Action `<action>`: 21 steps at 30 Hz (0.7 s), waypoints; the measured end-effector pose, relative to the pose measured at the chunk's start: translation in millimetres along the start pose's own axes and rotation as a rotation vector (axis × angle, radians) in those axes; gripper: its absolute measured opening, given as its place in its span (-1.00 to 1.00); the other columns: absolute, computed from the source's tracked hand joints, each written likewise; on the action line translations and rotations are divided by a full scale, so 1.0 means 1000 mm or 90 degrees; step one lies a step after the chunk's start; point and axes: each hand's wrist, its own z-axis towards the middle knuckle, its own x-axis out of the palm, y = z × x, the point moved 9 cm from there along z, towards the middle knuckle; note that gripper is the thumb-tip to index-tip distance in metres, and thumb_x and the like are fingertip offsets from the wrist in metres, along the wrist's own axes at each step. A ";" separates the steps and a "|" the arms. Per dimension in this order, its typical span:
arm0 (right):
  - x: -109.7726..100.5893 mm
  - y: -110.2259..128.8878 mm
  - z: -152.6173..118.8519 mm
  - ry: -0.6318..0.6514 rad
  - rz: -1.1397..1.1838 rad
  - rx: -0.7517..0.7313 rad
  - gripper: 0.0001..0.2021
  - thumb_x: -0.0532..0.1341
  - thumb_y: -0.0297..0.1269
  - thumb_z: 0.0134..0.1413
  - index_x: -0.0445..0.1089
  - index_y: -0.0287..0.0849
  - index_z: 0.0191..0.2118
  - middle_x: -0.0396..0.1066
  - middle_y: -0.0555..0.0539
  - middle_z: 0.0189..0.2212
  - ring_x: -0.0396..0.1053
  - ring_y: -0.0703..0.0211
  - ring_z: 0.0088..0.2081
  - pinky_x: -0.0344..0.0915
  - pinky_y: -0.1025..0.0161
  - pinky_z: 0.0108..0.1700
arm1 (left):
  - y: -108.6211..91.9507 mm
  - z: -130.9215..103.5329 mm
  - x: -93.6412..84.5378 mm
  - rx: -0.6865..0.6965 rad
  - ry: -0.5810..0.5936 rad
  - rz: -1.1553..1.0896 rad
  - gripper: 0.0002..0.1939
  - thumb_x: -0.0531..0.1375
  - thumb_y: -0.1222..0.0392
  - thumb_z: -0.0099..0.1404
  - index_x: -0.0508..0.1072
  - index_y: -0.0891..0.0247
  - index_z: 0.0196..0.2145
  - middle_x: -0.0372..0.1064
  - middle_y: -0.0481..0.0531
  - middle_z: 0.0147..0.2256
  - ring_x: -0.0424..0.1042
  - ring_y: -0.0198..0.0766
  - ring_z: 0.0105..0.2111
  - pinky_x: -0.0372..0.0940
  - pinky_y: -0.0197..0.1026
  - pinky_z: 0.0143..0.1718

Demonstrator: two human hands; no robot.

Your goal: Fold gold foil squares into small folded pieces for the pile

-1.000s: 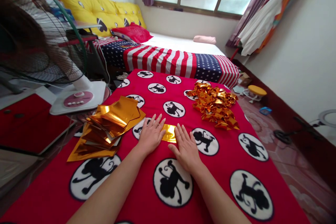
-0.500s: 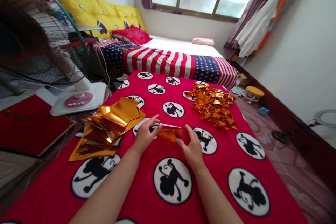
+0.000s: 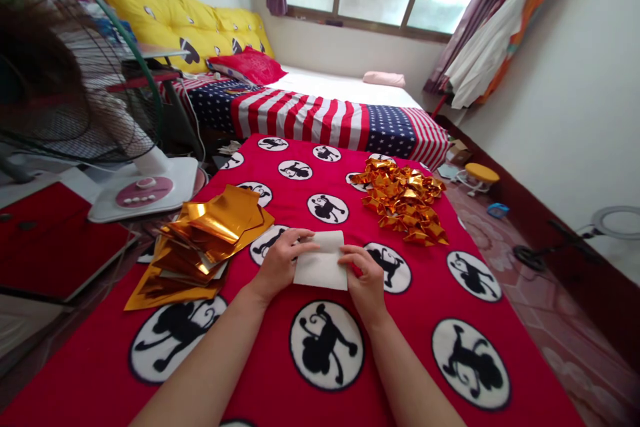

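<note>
A small sheet of foil paper (image 3: 321, 271) shows its pale back, with a crease running across it. At its left edge my left hand (image 3: 285, 259) grips the sheet, fingers lying over the upper corner. My right hand (image 3: 364, 275) pinches the right edge with bent fingers, the thumb partly hidden. To the left lies a loose stack of gold foil paper (image 3: 220, 220), its sheets fanned unevenly. Beyond my right hand sits a heap of folded gold foil pieces (image 3: 407, 200). All of it rests on a red cloth (image 3: 400, 347) with monkey prints.
A floor fan (image 3: 150, 180) stands at the left beside a red-topped box (image 3: 55, 240). Past the table's far edge is a bed (image 3: 310, 117) with a striped and starred cover. A yellow stool (image 3: 481, 173) and a ring-light stand (image 3: 565, 240) are on the right-hand floor.
The sheet was a narrow orange strip with a thin pale edge; now it lies opened with its pale side up. My fingers have closed in on its sides.
</note>
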 end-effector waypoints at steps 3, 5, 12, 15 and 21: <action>0.001 -0.002 0.003 -0.006 -0.013 -0.003 -0.71 0.07 -0.59 -0.04 0.45 -0.11 -0.33 0.43 -0.13 -0.04 0.38 0.07 0.01 0.31 0.10 0.05 | -0.001 0.001 -0.002 0.010 -0.036 0.050 -0.60 0.12 0.46 0.23 0.50 0.10 -0.06 0.33 0.09 0.03 0.30 -0.14 0.05 0.31 -0.04 0.05; 0.005 -0.009 0.003 0.017 -0.024 0.012 -0.61 0.05 -0.64 -0.16 0.45 -0.11 -0.26 0.37 -0.14 0.06 0.32 0.04 0.10 0.28 0.06 0.11 | 0.002 0.001 -0.001 -0.006 -0.040 0.066 -0.61 0.11 0.48 0.21 0.51 0.13 -0.09 0.33 0.09 0.02 0.31 -0.14 0.05 0.32 -0.04 0.04; 0.010 -0.019 -0.001 0.057 -0.056 0.025 -0.46 -0.02 -0.67 -0.36 0.47 -0.13 -0.23 0.35 -0.14 0.11 0.21 0.00 0.21 0.15 -0.03 0.23 | 0.006 0.001 0.001 0.005 -0.031 0.062 -0.72 0.15 0.47 0.21 0.56 0.16 -0.25 0.43 0.06 -0.11 0.36 -0.17 -0.06 0.34 -0.07 -0.04; 0.008 -0.015 -0.001 0.056 -0.036 0.015 -0.44 -0.03 -0.66 -0.41 0.48 -0.11 -0.26 0.45 -0.11 -0.03 0.35 0.05 0.08 0.25 0.02 0.15 | 0.005 0.001 0.002 0.014 -0.023 0.043 -0.74 0.17 0.45 0.22 0.56 0.16 -0.26 0.47 0.05 -0.15 0.36 -0.18 -0.09 0.33 -0.07 -0.03; 0.006 -0.012 -0.001 0.053 -0.028 0.002 -0.43 -0.04 -0.65 -0.43 0.50 -0.12 -0.27 0.48 -0.10 -0.09 0.37 0.06 0.03 0.26 0.02 0.13 | 0.004 0.002 0.002 0.012 -0.019 0.018 -0.77 0.20 0.42 0.20 0.56 0.17 -0.25 0.49 0.06 -0.16 0.37 -0.16 -0.10 0.34 -0.05 -0.05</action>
